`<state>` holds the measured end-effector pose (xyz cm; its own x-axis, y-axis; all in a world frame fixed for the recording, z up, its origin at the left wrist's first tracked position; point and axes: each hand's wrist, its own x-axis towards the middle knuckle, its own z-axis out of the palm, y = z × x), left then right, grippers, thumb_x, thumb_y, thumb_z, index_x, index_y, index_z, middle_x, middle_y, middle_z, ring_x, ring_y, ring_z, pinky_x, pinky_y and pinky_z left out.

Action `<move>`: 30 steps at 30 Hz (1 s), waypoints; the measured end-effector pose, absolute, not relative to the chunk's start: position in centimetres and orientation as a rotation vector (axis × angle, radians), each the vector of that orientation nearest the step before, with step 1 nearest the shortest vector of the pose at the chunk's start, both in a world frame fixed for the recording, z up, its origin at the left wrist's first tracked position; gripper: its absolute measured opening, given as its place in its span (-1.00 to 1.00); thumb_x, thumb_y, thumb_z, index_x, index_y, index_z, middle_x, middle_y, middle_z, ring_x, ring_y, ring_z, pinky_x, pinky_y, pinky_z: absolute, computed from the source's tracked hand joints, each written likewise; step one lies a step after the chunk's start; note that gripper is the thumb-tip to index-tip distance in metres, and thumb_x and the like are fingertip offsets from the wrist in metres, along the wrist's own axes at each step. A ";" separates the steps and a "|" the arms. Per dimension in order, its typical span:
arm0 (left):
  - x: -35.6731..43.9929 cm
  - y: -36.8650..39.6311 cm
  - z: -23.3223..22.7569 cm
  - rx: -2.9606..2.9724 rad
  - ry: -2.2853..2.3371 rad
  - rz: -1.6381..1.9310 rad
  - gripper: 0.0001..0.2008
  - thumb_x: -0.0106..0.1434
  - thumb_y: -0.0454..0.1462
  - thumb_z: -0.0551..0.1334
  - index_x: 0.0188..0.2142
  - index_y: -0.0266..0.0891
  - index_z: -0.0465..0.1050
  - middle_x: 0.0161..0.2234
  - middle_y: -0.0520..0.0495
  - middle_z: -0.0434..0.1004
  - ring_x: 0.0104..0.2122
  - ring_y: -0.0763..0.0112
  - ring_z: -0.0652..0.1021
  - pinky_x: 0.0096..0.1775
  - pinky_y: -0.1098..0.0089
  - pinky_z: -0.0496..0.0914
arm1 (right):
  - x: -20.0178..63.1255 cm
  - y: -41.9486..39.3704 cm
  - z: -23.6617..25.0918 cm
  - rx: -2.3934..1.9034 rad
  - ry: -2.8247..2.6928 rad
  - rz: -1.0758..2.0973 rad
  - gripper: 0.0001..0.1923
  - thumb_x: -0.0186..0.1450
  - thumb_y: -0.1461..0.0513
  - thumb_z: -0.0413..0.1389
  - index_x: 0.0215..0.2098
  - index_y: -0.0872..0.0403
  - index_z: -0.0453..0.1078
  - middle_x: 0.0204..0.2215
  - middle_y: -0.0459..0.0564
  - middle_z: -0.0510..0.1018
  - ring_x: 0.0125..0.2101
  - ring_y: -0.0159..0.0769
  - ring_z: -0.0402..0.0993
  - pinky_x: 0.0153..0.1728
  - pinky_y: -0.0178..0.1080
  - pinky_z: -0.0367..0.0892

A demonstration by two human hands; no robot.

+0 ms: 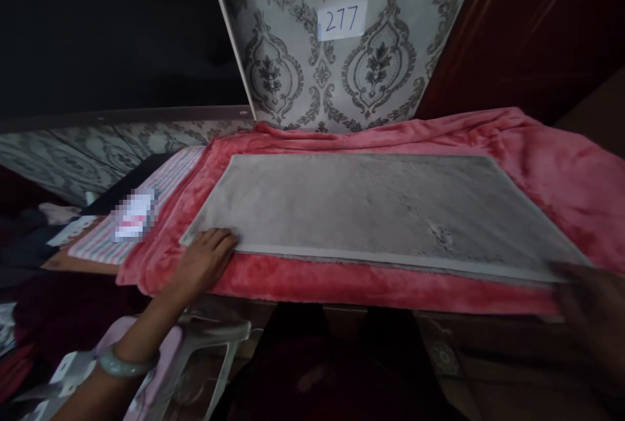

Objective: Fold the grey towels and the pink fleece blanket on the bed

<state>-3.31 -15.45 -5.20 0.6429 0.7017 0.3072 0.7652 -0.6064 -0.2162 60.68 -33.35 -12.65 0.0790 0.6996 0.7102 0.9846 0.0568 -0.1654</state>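
Grey mat [381, 209] on pink blanket [561, 167], left hand [205, 261] flat on its corner, patterned wallpaper [293, 69] (label 277)

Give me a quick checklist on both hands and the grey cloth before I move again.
1. Left hand on the near left corner of the grey cloth: ok, fingers rest there.
2. Right hand at the near right corner: cannot tell, dark and blurred.
3. Grey cloth lying flat: ok, though a small ruffled patch shows right of centre.
4. Pink blanket under the whole cloth: ok.
5. Cloth apart from the striped fabric: ok.
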 end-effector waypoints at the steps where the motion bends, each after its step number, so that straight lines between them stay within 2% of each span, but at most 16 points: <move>1: -2.1 -15.4 -5.5 -2.567 -1.097 -0.299 -0.71 0.39 -0.31 0.04 -0.10 -0.26 0.53 -0.11 -0.26 0.57 -0.11 0.11 0.53 -0.10 0.15 0.42 | 60.1 -33.0 -12.2 -1.746 -1.707 -0.595 -0.43 0.37 0.11 -0.06 0.31 -0.46 0.13 -0.36 0.04 0.49 -0.31 0.23 0.47 -0.38 0.20 0.31; 3: 0.9 -15.4 -6.1 -2.635 -0.950 -0.372 -0.72 0.39 -0.35 0.05 -0.07 -0.25 0.52 -0.11 -0.24 0.57 -0.10 0.15 0.52 -0.10 0.18 0.42 | 58.5 -32.3 -11.4 -1.768 -1.775 -0.633 -0.49 0.38 0.13 -0.09 0.27 -0.31 0.23 -0.31 0.08 0.53 -0.28 0.20 0.49 -0.34 0.18 0.37; 5: 4.2 -15.5 -6.6 -2.679 -0.839 -0.465 -0.71 0.38 -0.39 0.05 -0.04 -0.24 0.51 -0.10 -0.24 0.56 -0.09 0.18 0.51 -0.09 0.20 0.42 | 56.9 -31.4 -10.9 -1.696 -1.830 -0.606 -0.59 0.38 0.19 -0.08 0.15 -0.16 0.36 -0.23 0.10 0.56 -0.22 0.11 0.52 -0.24 0.13 0.43; 9: 8.8 -15.5 -7.0 -2.701 -0.659 -0.596 -0.74 0.36 -0.43 0.08 -0.11 -0.27 0.53 -0.11 -0.24 0.57 -0.10 0.19 0.50 -0.11 0.21 0.44 | 55.2 -30.5 -11.4 -1.578 -1.849 -0.604 -0.77 0.38 0.27 0.00 -0.10 -0.03 0.46 -0.22 0.05 0.59 -0.20 -0.11 0.53 -0.16 -0.03 0.47; 12: 9.5 -15.3 -7.0 -2.731 -0.571 -0.606 -0.75 0.35 -0.44 0.08 -0.21 -0.25 0.54 -0.16 -0.18 0.59 -0.13 0.22 0.51 -0.14 0.24 0.44 | 55.2 -30.7 -12.0 -1.583 -1.817 -0.578 -0.80 0.38 0.30 0.03 -0.15 -0.01 0.49 -0.24 0.02 0.60 -0.19 -0.16 0.52 -0.17 -0.08 0.46; 15: 8.9 -14.8 -7.2 -2.736 -0.533 -0.659 -0.74 0.36 -0.43 0.06 -0.22 -0.24 0.54 -0.18 -0.15 0.61 -0.14 0.25 0.53 -0.14 0.26 0.45 | 55.0 -30.8 -12.1 -1.602 -1.766 -0.560 -0.80 0.37 0.32 0.04 -0.15 0.00 0.49 -0.22 0.04 0.60 -0.18 -0.16 0.52 -0.18 -0.09 0.45; 21: 7.8 -12.9 -9.4 -2.738 -0.523 -0.749 -0.70 0.35 -0.37 0.06 -0.11 -0.15 0.55 0.02 -0.14 0.57 -0.09 0.21 0.54 -0.10 0.21 0.43 | 54.2 -30.0 -11.2 -1.598 -1.722 -0.503 -0.77 0.38 0.34 -0.01 -0.16 0.01 0.48 -0.23 0.06 0.58 -0.17 -0.19 0.51 -0.16 -0.09 0.46; 27: 7.0 -11.7 -9.6 -2.776 -0.387 -0.759 -0.76 0.36 -0.27 0.11 -0.10 -0.13 0.54 -0.08 -0.10 0.61 -0.14 0.26 0.58 -0.10 0.27 0.46 | 53.7 -30.9 -10.7 -1.561 -1.667 -0.354 -0.80 0.39 0.31 0.00 -0.17 0.01 0.46 -0.21 0.06 0.57 -0.14 -0.20 0.50 -0.13 -0.09 0.45; 30: 6.5 -11.9 -8.6 -2.852 -0.400 -0.780 -0.78 0.35 -0.17 0.15 -0.11 -0.06 0.54 -0.09 -0.06 0.62 -0.12 0.25 0.59 -0.08 0.29 0.49 | 54.1 -31.1 -10.0 -1.576 -1.641 -0.311 -0.83 0.40 0.25 0.01 -0.27 0.02 0.44 -0.31 0.04 0.56 -0.23 -0.20 0.50 -0.19 -0.12 0.44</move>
<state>6.51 -11.85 -8.58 0.8286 0.2134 0.5176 0.2958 -0.9518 -0.0810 54.08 -31.09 -10.00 0.1196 0.7145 0.6893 0.9173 0.1860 -0.3520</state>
